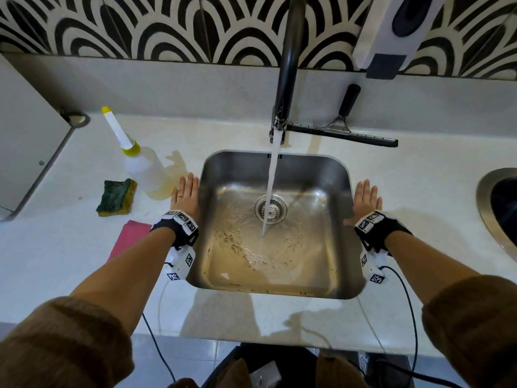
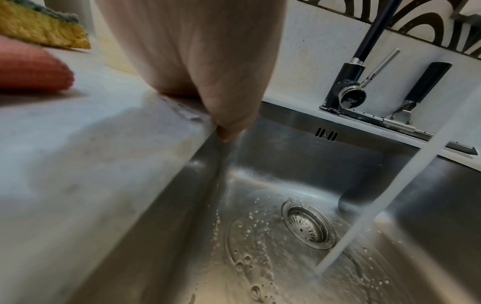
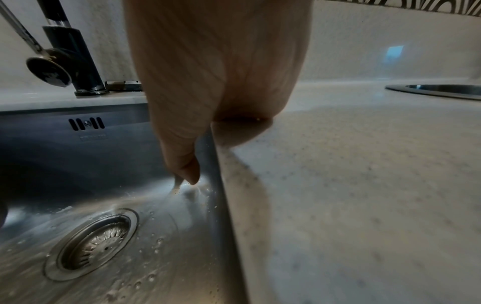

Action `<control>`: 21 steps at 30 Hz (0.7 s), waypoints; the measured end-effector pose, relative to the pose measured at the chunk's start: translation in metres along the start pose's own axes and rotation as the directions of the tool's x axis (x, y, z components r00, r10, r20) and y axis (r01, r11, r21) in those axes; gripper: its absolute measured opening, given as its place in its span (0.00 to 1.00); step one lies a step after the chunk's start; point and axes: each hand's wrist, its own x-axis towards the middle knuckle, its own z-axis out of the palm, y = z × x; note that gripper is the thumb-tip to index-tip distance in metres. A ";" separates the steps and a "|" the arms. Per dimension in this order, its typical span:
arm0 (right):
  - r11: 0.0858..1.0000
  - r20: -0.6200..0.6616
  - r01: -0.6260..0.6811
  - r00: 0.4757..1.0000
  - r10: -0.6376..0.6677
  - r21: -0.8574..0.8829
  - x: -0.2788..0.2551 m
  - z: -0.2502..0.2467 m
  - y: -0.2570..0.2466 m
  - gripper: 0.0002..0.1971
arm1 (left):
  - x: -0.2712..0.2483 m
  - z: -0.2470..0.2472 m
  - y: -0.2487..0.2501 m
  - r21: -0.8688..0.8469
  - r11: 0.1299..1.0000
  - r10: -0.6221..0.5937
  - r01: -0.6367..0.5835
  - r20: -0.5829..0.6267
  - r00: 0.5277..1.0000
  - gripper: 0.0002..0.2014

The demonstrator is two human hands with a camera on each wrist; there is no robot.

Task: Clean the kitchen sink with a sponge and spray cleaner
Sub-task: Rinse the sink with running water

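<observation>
The steel sink [image 1: 338, 191] sits in a pale counter, and water streams from the black faucet [image 1: 288, 65] onto its floor near the drain [image 1: 270, 210]. My left hand [image 1: 186, 193] lies flat on the counter at the sink's left rim, fingers straight, thumb [image 2: 226, 115] hanging over the edge. My right hand [image 1: 366, 197] lies flat at the right rim, thumb [image 3: 182, 156] down inside the basin. A green and yellow sponge [image 1: 117, 198] and a clear bottle with a yellow nozzle [image 1: 142, 169] stand left of my left hand. Both hands hold nothing.
A pink cloth [image 1: 130, 236] lies beside my left wrist. A black squeegee [image 1: 344, 130] rests behind the sink. A round steel opening [image 1: 500, 208] is set in the counter at far right. A white dispenser [image 1: 391, 32] hangs on the patterned wall.
</observation>
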 end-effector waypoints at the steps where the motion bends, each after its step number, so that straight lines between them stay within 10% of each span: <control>1: 1.000 0.001 -0.001 1.000 0.001 -0.004 0.000 0.000 0.000 0.60 | 0.000 0.000 0.000 0.000 1.000 0.000 0.000 0.001 1.000 0.38; 21: 0.999 -0.013 -0.004 1.000 0.004 -0.040 0.001 0.003 0.000 0.61 | -0.001 -0.001 0.001 0.042 0.999 -0.004 0.005 -0.009 1.000 0.36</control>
